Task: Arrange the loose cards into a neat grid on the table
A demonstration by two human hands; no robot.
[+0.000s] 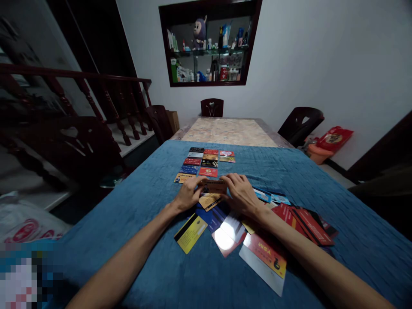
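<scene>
Two bare hands at a blue, soft-napped cloth [154, 274]. The left hand [188, 194] and the right hand [241, 195] pinch opposite ends of a tan-gold rectangular plastic card [214, 187], fingers drawn in close; this card is the landmark. Just below it shows a gold card with a dark-striped edge [210, 202] — whether held with it or lying loose cannot be told. Beyond the landmark, printed cards [208, 172] stand in three neat columns. On its near side lies a yellow card with a black stripe [191, 232]; farther to the near right, a red-orange card marked YSM [265, 253]; well to its right, a fan of red cards [312, 225]. The step in hand appears to be squaring up the card; the next move would call for a level, even two-ended grip — and a gentle release.
</scene>
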